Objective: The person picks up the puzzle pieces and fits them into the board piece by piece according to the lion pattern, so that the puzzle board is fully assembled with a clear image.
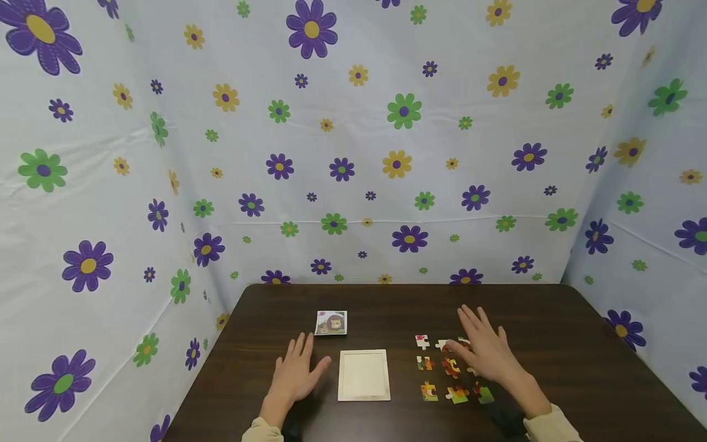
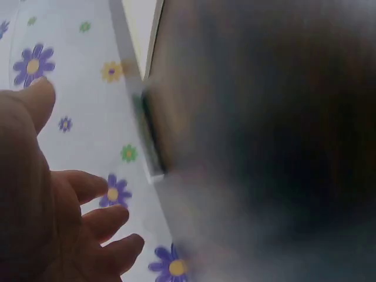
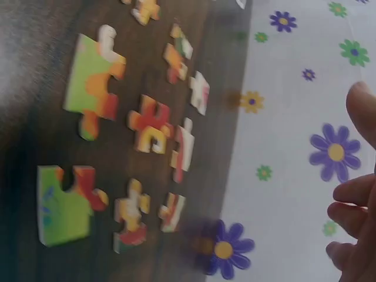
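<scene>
In the head view my left hand point(image 1: 294, 376) hovers over the table with its fingers extended, just left of a pale square puzzle frame point(image 1: 363, 376). My right hand point(image 1: 490, 351), fingers straight and thumb spread, is above the upper right of several loose jigsaw pieces point(image 1: 451, 368) and hides some of them. Neither hand holds anything. The right wrist view shows the pieces lying apart, among them a green and red corner piece point(image 3: 64, 205) and a red and yellow piece point(image 3: 151, 123). A small card with a lion picture point(image 1: 331, 323) lies beyond the left fingertips.
The dark brown table point(image 1: 265, 307) has rounded far corners. A white curtain point(image 1: 353, 258) printed with purple, green and yellow flowers hangs behind it and along both sides. Blur covers much of the left wrist view.
</scene>
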A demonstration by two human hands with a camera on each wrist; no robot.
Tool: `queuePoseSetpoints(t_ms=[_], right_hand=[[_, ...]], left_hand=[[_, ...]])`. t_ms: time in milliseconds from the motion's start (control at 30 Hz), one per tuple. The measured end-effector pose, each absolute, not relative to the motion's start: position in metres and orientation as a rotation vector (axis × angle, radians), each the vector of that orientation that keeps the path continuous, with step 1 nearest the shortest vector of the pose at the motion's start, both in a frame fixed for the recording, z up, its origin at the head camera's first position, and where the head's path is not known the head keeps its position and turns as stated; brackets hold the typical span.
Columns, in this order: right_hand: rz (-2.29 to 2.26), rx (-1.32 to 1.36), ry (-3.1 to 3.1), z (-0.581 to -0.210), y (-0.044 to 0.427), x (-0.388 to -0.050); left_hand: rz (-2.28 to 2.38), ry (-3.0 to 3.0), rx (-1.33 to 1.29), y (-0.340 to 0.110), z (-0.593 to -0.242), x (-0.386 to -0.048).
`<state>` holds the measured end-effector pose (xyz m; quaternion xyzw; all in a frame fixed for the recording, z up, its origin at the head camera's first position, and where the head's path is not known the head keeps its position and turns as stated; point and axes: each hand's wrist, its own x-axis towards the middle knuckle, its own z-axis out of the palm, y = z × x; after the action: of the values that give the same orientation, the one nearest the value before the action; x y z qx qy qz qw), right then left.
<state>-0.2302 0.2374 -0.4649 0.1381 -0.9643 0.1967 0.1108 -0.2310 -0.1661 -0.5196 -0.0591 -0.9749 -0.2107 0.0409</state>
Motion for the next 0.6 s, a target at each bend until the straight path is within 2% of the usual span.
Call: queuePoseSetpoints(t_ms=[333, 600], right_hand=[[0.522, 0.554, -2.846, -0.502, 0.219, -0.239], [0.48, 0.612, -2.861, -0.517, 0.201, -0.253]], left_hand=[[-0.602, -3.153, -0.474, -0.139, -0.529, -0.211], [-0.586, -3.107, -0.605, -0.131, -0.534, -0.212]])
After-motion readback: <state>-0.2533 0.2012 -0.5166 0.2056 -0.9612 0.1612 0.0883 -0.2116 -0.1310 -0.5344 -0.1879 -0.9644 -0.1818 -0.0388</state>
